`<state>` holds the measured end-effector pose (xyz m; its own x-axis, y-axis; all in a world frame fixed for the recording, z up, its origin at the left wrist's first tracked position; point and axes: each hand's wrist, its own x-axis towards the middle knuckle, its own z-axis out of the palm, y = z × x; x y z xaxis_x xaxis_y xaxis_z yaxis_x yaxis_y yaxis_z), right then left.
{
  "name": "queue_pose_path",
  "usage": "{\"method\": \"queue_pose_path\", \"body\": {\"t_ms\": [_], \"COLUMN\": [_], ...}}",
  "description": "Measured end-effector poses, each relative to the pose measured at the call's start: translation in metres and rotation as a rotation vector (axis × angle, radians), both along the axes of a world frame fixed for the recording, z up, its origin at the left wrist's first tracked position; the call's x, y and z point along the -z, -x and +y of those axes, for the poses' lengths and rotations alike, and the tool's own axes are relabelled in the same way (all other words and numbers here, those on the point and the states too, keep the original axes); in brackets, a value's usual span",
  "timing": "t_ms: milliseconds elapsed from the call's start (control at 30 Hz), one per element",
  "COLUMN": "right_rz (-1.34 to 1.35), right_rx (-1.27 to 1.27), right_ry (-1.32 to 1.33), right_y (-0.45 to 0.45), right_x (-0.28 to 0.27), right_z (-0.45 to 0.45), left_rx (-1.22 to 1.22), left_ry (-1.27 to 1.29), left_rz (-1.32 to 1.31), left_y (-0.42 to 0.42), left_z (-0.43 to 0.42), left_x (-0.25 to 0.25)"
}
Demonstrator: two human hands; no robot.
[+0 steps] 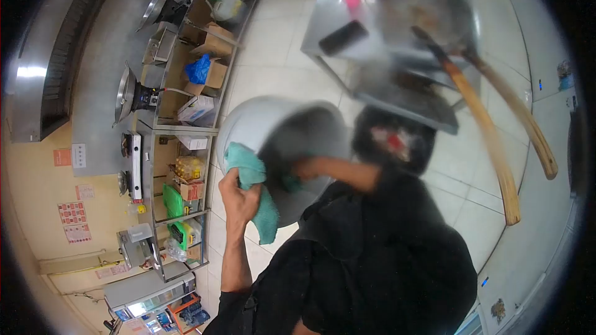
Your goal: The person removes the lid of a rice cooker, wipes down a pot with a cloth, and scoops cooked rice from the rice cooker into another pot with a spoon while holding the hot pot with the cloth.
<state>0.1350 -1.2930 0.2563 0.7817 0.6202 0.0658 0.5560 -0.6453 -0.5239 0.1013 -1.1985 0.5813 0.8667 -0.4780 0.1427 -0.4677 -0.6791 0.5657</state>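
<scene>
A green cloth (249, 164) is gripped by the left hand (239, 198) at the rim of the big grey pot (244, 125), near the floor's (273, 43) edge by the shelves (186, 131). The right hand (304, 169) is blurred inside the pot, so its grip cannot be told. It seems best if the pot is kept still while its inside is rubbed.

Right fingers (303, 167) blurred in grey tub (243, 129) (grip unclear)
</scene>
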Motion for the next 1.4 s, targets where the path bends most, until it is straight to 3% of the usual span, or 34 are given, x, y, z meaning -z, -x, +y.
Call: {"method": "queue_pose_path", "body": {"t_ms": [33,133,167,233,267,333,433,500,567,633,700,833,900,967,1033,1067,1133,1200,1267,1333,1367,1400], "right_rz": [0.169,0.100,0.024,0.356,0.308,0.251,0.452,0.648,0.101,0.475,0.651,0.650,0.402,0.426,0.416,0.414,0.103,-0.009,-0.163,0.059,-0.020,-0.093], "right_rx": [-0.218,-0.239,-0.158,0.223,0.431,0.663,0.805,0.764,0.648,0.664,0.543,0.646,0.871,0.852,1.064,1.053,1.170,1.210,1.196,1.243,1.248,1.204], "right_ry": [0.029,0.042,0.102,0.282,0.241,0.227,0.418,0.116,-0.253,-0.350,-0.466,-0.394,-0.531,-0.545,-0.802,-0.811,-0.799,-0.607,-0.318,-0.014,0.071,0.048], "right_y": [0.013,0.061,0.079,0.119,0.139,0.167,0.196,0.188,0.175,0.141,0.117,0.100,0.086,0.053,0.027,0.011,-0.018,-0.048,-0.092,-0.133,-0.164,-0.167], "right_x": [-0.024,-0.019,-0.027,-0.068,-0.034,-0.018,-0.066,-0.077,-0.053,-0.115,-0.158,-0.121,-0.106,-0.111,-0.102,-0.110,-0.132,-0.181,-0.193,-0.205,-0.187,-0.198], "right_z": [-0.017,-0.079,-0.110,-0.172,-0.201,-0.245,-0.278,-0.273,-0.254,-0.234,-0.231,-0.231,-0.227,-0.244,-0.256,-0.265,-0.287,-0.306,-0.327,-0.345,-0.349,-0.350], "left_rx": [-0.002,-0.135,-0.139,-0.184,-0.271,-0.273,-0.307,-0.345,-0.366,-0.364,-0.361,-0.453,-0.515,-0.589,-0.659,-0.715,-0.775,-0.835,-0.938,-0.938,-0.943,-1.038], "left_ry": [0.002,0.072,0.084,0.170,0.157,0.198,0.228,0.287,0.254,0.258,0.254,0.204,0.199,0.142,0.161,0.179,0.219,0.265,0.225,0.207,0.203,0.264], "left_rz": [0.002,-0.002,0.004,0.010,0.045,0.050,0.012,0.074,0.071,0.088,0.097,0.085,0.062,0.222,0.253,0.294,0.302,0.323,0.307,0.340,0.353,0.313], "left_y": [-0.004,-0.011,-0.015,-0.020,-0.019,-0.025,-0.034,-0.040,-0.043,-0.047,-0.048,-0.040,-0.030,-0.027,-0.005,0.002,0.019,0.035,0.048,0.067,0.068,0.072], "left_z": [0.008,0.025,0.031,0.041,0.037,0.045,0.047,0.050,0.047,0.045,0.055,0.079,0.095,0.112,0.123,0.125,0.129,0.129,0.133,0.185,0.198,0.151], "left_x": [0.003,0.018,0.023,0.034,0.032,0.041,0.051,0.060,0.063,0.069,0.081,0.107,0.114,0.121,0.136,0.139,0.135,0.133,0.133,0.164,0.177,0.149]}}
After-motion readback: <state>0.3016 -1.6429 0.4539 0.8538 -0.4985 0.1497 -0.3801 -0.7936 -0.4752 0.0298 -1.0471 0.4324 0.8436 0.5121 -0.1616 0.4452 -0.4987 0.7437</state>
